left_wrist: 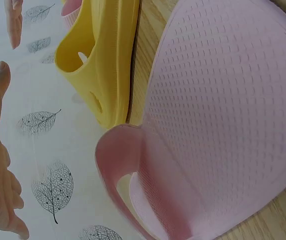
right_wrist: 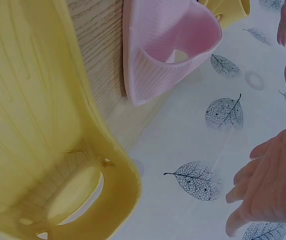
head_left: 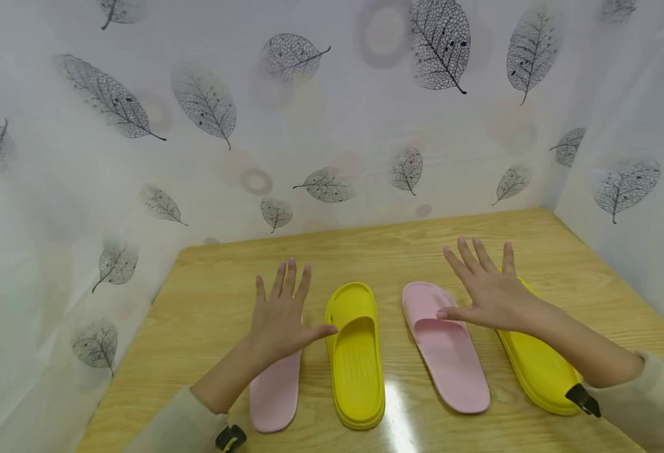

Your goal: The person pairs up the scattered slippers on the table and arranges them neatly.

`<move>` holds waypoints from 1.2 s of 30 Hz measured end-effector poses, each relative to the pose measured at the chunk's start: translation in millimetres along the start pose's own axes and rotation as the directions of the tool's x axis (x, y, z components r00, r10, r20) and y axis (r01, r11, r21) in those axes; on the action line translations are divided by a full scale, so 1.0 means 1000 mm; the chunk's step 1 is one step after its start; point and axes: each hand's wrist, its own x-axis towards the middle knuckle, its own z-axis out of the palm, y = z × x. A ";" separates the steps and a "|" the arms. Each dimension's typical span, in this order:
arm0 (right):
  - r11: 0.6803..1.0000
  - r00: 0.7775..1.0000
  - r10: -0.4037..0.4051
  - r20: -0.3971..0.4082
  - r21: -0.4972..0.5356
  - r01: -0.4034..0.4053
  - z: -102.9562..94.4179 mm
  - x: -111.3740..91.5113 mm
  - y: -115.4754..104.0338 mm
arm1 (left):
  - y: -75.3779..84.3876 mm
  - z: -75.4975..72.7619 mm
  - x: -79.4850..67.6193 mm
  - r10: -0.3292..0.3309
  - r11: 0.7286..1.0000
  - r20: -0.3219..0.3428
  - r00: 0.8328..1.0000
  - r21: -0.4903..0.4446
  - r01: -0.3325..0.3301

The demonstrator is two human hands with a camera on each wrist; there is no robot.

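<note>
Two pairs of slippers lie in a row with colours alternating. From left to right come a pink slipper (head_left: 275, 399), a yellow slipper (head_left: 358, 371), another pink slipper (head_left: 453, 365) and another yellow slipper (head_left: 541, 371). My left hand (head_left: 278, 324) is held with fingers spread over the leftmost pink slipper, covering its toe end. Over the rightmost yellow slipper my right hand (head_left: 493, 299) is spread too, its thumb overlapping the neighbouring pink one in the head view. Both wrist views show the hands raised above the slippers, palms bare, holding nothing.
The slippers lie on a wood-grain table (head_left: 213, 283). A pale curtain with leaf prints (head_left: 343, 126) hangs behind the table and along both sides. Dark straps (head_left: 583, 399) sit at the cuffs of light sleeves (head_left: 643, 396).
</note>
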 end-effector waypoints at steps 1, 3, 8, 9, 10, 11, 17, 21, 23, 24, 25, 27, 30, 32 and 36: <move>1.000 1.000 0.001 0.000 -0.001 -0.001 0.000 0.000 0.000 | 0.000 0.000 0.000 0.000 1.000 -0.002 1.000 -0.002 0.000; 1.000 1.000 0.002 -0.002 -0.007 -0.002 0.000 0.000 0.000 | -0.001 0.001 -0.001 0.000 1.000 -0.014 1.000 -0.007 -0.001; 1.000 1.000 0.001 -0.002 -0.014 -0.001 0.002 0.002 -0.003 | -0.004 0.003 -0.003 -0.002 1.000 -0.012 1.000 0.009 0.002; 1.000 1.000 0.000 -0.001 -0.005 0.000 0.002 0.003 -0.004 | -0.005 0.002 -0.003 -0.005 1.000 -0.007 1.000 0.016 0.005; 1.000 1.000 -0.001 0.002 0.003 0.001 0.003 0.004 -0.005 | -0.006 0.002 -0.004 -0.009 1.000 -0.001 1.000 0.020 0.009; 1.000 1.000 0.000 0.004 0.011 0.000 0.003 0.004 -0.006 | -0.008 0.002 -0.005 -0.015 1.000 0.003 1.000 0.020 0.015; 1.000 1.000 -0.010 0.010 0.028 0.009 0.004 0.009 -0.011 | -0.013 0.002 -0.009 -0.030 0.999 0.006 1.000 -0.016 0.030; 1.000 1.000 -0.015 0.009 0.022 0.015 0.004 0.011 -0.012 | -0.015 0.003 -0.013 -0.033 0.999 -0.007 0.999 -0.041 0.033; 1.000 1.000 -0.017 0.011 0.024 0.017 0.006 0.012 -0.013 | -0.017 0.004 -0.015 -0.040 0.998 -0.008 0.999 -0.041 0.040; 0.999 1.000 -0.019 0.012 0.028 0.018 0.006 0.013 -0.014 | -0.018 0.004 -0.016 -0.044 0.998 -0.009 0.999 -0.045 0.044; 0.999 1.000 -0.020 0.013 0.033 0.020 0.007 0.014 -0.014 | -0.018 0.004 -0.016 -0.048 0.998 -0.011 0.999 -0.045 0.047; 0.999 1.000 -0.023 0.016 0.041 0.022 0.008 0.015 -0.016 | -0.020 0.006 -0.018 -0.054 0.997 -0.009 0.999 -0.053 0.053; 0.998 0.999 -0.025 0.022 0.051 0.024 0.010 0.016 -0.017 | -0.021 0.009 -0.020 -0.055 0.996 -0.005 0.998 -0.065 0.054; 0.999 0.999 -0.022 0.025 0.044 0.021 0.012 0.016 -0.018 | -0.021 0.011 -0.021 -0.053 0.996 -0.003 0.999 -0.069 0.053; 1.000 1.000 -0.016 0.019 0.024 0.015 0.015 0.017 -0.018 | -0.022 0.013 -0.022 -0.047 0.996 -0.012 0.999 -0.073 0.046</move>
